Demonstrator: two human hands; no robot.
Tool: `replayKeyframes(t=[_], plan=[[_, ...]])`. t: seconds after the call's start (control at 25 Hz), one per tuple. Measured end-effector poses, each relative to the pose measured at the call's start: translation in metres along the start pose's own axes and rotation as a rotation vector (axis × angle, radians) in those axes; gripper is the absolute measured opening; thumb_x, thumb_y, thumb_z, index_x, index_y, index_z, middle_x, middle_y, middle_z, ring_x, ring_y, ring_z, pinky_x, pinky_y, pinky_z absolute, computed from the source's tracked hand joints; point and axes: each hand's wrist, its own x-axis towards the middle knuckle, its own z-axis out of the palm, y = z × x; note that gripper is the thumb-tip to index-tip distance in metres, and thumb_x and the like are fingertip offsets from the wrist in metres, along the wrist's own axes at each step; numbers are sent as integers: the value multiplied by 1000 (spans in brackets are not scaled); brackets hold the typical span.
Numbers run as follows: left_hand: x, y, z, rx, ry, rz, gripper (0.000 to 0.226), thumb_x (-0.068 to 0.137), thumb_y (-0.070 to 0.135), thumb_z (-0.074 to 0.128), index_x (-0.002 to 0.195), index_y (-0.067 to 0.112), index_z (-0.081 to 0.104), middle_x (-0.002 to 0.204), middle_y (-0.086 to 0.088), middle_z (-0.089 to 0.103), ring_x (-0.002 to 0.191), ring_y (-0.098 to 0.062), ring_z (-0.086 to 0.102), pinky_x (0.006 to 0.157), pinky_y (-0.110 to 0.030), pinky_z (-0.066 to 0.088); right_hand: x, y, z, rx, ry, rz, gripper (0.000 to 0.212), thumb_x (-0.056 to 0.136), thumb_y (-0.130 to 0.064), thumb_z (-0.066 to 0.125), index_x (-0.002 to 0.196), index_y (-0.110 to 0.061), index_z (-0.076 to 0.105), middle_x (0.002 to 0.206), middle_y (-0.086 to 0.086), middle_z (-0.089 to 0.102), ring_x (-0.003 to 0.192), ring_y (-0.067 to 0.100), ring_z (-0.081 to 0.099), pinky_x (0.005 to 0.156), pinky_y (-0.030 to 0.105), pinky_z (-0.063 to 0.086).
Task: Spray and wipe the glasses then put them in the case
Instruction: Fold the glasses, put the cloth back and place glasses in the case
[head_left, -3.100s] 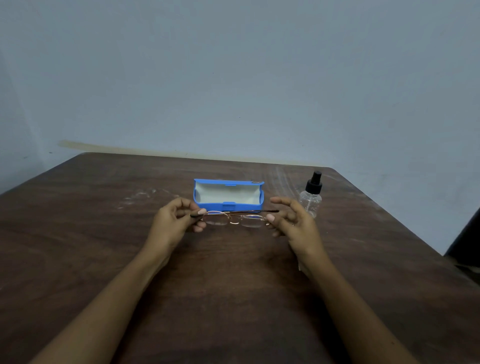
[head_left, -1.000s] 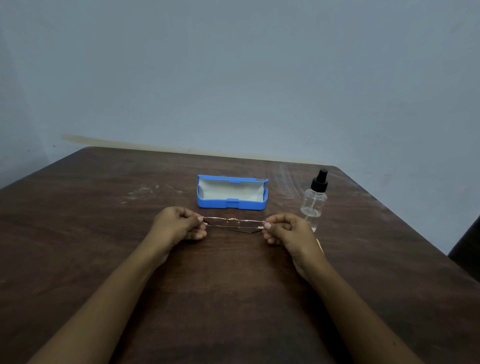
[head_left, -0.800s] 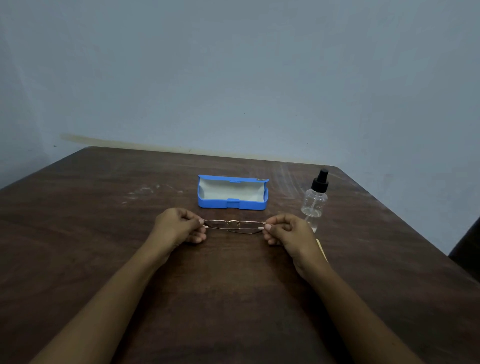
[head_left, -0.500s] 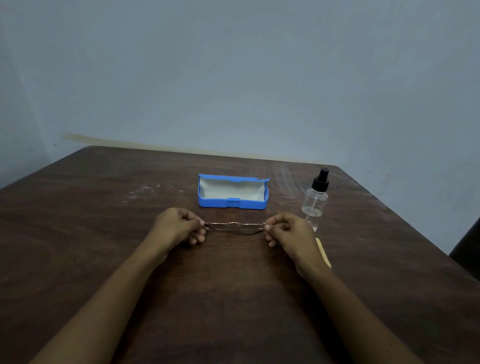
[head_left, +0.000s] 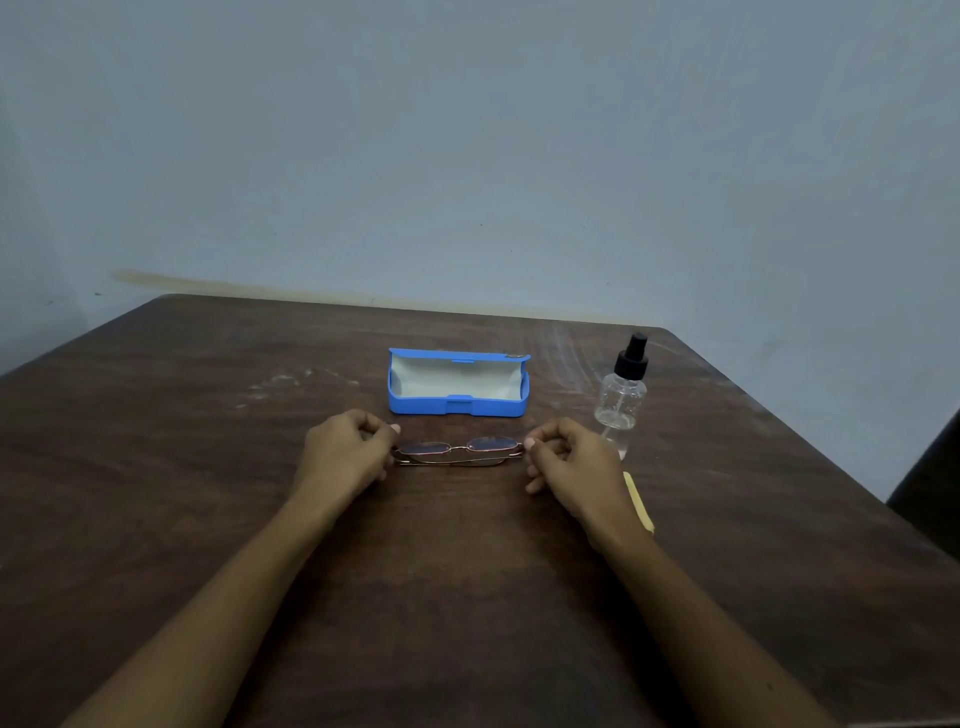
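Background was a bare pale blue-grey wall (head_left: 467, 156); below it, a dark brown wooden table (head_left: 208, 493) filled the lower half of the frame, with faint whitish scuffs left of centre.

On the head view I logged the blue case (head_left: 457, 407) just above frame centre. It stood open, pale lining showing, nothing inside.

Spray bottle (head_left: 621, 402): clear body, black pump top, upright, to the right of the case and apart from it.

Glasses (head_left: 457, 452): thin metal frame, arms folded in, lying level just below the case in the frame, between the two hands. I could not tell whether they rested on the table or hung just above it.

Left hand (head_left: 343, 454): fingers curled, grasping the left end of the glasses.

Right hand (head_left: 571, 467): fingers curled, pinching the right end of the glasses; it sat just in front of the base of the bottle.

A narrow pale yellow strip (head_left: 639, 501) lay on the table at the right wrist, partly hidden by it; I could not make out what it was.

Both forearms came in from the bottom edge.

A dark shape (head_left: 930, 493) showed at the right edge, past the table corner.
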Motion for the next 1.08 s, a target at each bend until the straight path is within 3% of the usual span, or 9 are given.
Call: replayKeyframes(t=[0.08, 0.2, 0.4, 0.52, 0.64, 0.76, 0.84, 1.08], plan=[[-5, 1, 1, 126, 152, 200, 12, 86, 25, 56, 78, 17, 57, 65, 1, 60, 63, -18, 57, 61, -28, 41, -3, -2, -1, -29, 66, -87, 9, 89, -10, 52, 85, -10, 61, 67, 0, 61, 48, 6, 58, 62, 32, 54], [-15, 7, 10, 103, 246, 491, 8, 86, 22, 56, 82, 16, 59, 67, 2, 60, 62, -13, 54, 60, -27, 39, -5, -8, -5, -117, 219, -279, 9, 88, -7, 54, 83, -9, 62, 62, -10, 55, 58, 5, 54, 61, 23, 47], [-31, 32, 53, 182, -1, 809, 16, 81, 29, 49, 87, 18, 60, 81, 5, 60, 77, -12, 52, 70, -27, 44, -5, -5, -28, -126, 327, -351, 10, 85, -3, 55, 82, -8, 64, 65, -18, 54, 64, -7, 55, 60, 9, 40], [-42, 46, 84, 261, -34, 929, 16, 83, 27, 53, 89, 16, 62, 88, 0, 62, 87, -18, 51, 76, -27, 41, -9, 5, -51, -90, 306, -270, 13, 86, -2, 53, 87, -10, 64, 76, -3, 64, 70, 4, 61, 67, 18, 47], [-49, 62, 110, 275, -125, 934, 17, 84, 29, 55, 94, 17, 63, 96, 1, 60, 94, -17, 48, 80, -27, 38, -13, 17, -73, -59, 288, -175, 19, 86, -1, 50, 91, -13, 63, 80, 2, 67, 74, 12, 64, 68, 22, 50], [-56, 66, 128, 253, -240, 833, 25, 80, 35, 59, 96, 17, 61, 97, 0, 61, 93, -18, 49, 82, -32, 42, -18, 29, -80, -33, 250, -91, 23, 85, 2, 48, 87, -15, 64, 74, 0, 67, 62, 4, 62, 62, 23, 53], [-60, 60, 135, 240, -253, 779, 30, 75, 39, 62, 94, 17, 60, 95, 0, 61, 90, -17, 49, 80, -33, 43, -20, 33, -79, -59, 214, -49, 23, 84, 1, 49, 84, -15, 65, 66, -5, 64, 52, 0, 59, 55, 19, 51], [-69, 55, 136, 283, -255, 743, 37, 69, 42, 64, 90, 14, 52, 90, 5, 49, 83, -10, 38, 71, -23, 31, -21, 34, -76, -139, 196, -93, 21, 83, 0, 51, 86, -12, 67, 64, -8, 61, 59, 0, 57, 53, 13, 45]])
